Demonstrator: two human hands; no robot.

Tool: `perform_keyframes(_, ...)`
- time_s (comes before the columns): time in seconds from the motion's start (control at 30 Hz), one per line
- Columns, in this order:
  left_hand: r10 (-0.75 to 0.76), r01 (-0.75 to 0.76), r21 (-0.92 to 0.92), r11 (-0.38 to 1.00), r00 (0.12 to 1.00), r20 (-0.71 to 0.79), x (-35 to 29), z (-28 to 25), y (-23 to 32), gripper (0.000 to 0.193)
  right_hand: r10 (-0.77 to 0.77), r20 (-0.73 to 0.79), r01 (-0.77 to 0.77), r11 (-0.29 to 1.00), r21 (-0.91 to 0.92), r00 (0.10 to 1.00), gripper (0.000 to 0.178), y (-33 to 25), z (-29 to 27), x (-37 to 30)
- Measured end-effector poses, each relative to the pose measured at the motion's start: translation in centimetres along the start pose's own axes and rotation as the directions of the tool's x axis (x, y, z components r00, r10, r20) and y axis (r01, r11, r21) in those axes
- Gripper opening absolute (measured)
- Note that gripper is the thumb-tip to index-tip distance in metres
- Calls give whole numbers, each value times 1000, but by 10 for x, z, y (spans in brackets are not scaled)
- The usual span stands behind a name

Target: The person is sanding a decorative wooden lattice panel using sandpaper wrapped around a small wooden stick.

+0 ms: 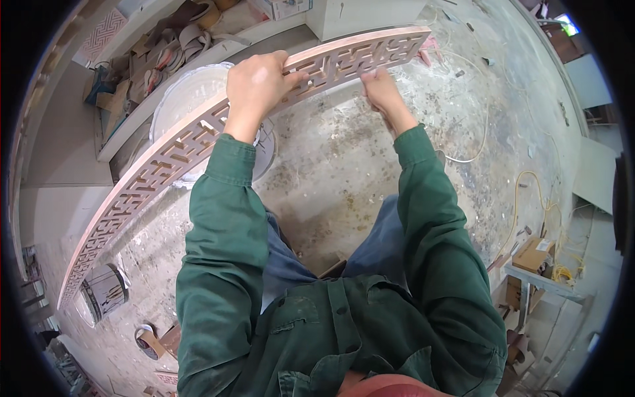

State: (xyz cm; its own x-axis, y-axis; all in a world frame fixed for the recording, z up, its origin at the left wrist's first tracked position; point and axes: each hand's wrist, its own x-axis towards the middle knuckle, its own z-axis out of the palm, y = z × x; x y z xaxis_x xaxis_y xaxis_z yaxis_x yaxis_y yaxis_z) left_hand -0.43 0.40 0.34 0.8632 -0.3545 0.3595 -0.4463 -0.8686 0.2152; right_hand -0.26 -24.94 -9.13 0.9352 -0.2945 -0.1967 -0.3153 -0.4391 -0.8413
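Observation:
A long, narrow, pinkish wooden lattice panel [173, 157] with cut-out geometric openings crosses from the lower left to the upper right. It stands on its long edge. My left hand [256, 83] is closed over the panel's upper edge, thumb along the near face. My right hand [381, 94] is curled into a fist close to the near face, toward the panel's right end. Whatever lies inside its fingers is hidden. Behind the panel, and partly covered by it, is a round tub [188, 96] with a pale, plastic-lined rim.
A shelf at the upper left holds piled scraps and rolls [192, 40]. A paint bucket [104, 292] stands under the panel's left end. Pink cloth [431, 50] lies beyond the right end. Cables [486, 132] cross the stained floor. A cardboard box [532, 254] sits at the right.

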Motion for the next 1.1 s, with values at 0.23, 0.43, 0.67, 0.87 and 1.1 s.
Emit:
perform_keyframes(0.23,-6,5,30,1000,1000,13,1,1,0,43,-350,-135,274,877,-395,927,28,-2,-5,-17)
perform_keyframes(0.43,47,-45,51,998,998,-39,5,1,7,42,-419,-210,333,877,-348,884,21,9,-8,-9)
perform_keyframes(0.67,45,-41,100,994,998,-45,-7,1,1,42,4,90,-2,1000,-17,996,25,-36,-19,-34)
perform_keyframes(0.87,43,-39,98,994,998,-37,-2,4,14,44,-201,45,206,944,-257,978,27,0,-6,-14)
perform_keyframes(1.1,21,-19,66,998,999,-35,1,-1,6,45,-351,110,357,786,-505,930,26,3,-24,-48)
